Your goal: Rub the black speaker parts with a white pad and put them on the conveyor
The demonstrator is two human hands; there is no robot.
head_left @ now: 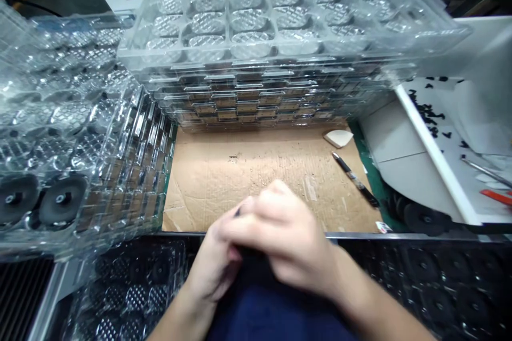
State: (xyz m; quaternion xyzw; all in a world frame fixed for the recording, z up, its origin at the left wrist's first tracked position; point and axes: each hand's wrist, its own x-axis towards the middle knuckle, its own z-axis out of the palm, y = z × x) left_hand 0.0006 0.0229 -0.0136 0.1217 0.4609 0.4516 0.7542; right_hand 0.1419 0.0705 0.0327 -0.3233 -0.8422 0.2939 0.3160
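My left hand [218, 256] and my right hand [280, 229] are pressed together low in the middle of the head view, over the near edge of the cardboard. Both have their fingers closed. A small dark bit shows between them, too blurred and too covered to name. Beyond the hands lies a brown cardboard sheet [240, 170]. A black pen [356, 180] and a pale wedge-shaped piece [338, 138] rest on its right side.
Stacked clear trays [248, 42] stand behind the cardboard. More trays [68, 117] rise at the left, two black discs [63, 199] in the nearest. At right, a white bin [436, 154] holds small black parts [428, 114]. Trays with black discs [440, 306] sit lower right.
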